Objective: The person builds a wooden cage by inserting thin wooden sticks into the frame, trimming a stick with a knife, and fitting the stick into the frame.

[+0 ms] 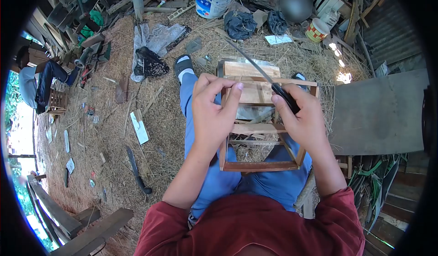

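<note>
Wooden frame (260,166) and knife (281,93), between the legs (216,178).
The right grip (301,116) wraps the black handle, presumably steering the blade slanting over the frame's far edge; the left grip (212,112) meets the far-left corner, probably steadying it, its pinch unclear.

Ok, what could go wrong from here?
The long-bladed tool in the right hand could slip toward the left hand at the wooden frame. That slim-barred frame might flex or crack under force. The knife lying on the ground could be stepped on.
</note>
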Available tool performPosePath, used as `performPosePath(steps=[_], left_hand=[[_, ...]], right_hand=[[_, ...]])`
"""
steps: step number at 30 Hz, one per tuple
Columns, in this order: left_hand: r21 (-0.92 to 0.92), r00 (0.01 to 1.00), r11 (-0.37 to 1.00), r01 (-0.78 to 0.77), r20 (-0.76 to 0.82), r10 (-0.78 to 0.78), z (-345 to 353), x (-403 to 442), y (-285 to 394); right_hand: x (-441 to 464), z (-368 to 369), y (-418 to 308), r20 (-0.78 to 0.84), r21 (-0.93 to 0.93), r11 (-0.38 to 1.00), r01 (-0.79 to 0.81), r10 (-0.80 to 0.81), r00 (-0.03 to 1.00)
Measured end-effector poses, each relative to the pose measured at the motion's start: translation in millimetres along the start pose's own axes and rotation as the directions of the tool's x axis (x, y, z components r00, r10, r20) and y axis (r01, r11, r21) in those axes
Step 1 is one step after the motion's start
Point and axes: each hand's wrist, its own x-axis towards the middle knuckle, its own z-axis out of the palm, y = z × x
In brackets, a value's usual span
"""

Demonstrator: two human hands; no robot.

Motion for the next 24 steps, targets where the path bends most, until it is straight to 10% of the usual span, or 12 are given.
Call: performPosePath(steps=[15, 24], left_hand=[[0.133, 0.995, 0.987, -0.088, 0.059, 0.081, -14.9, -5.1, 20.3], [-0.235, 0.985, 0.963, 0.134, 0.135, -0.104, -10.5, 21.2, 10.0]], right_hand=[[-2.4, 2.5, -0.9, 0.043, 0.020, 0.990, 0.139, -0.139, 0.989], [-1.1, 10.2, 3.8, 0.002, 0.076, 0.993, 0.094, -0.094, 0.996]])
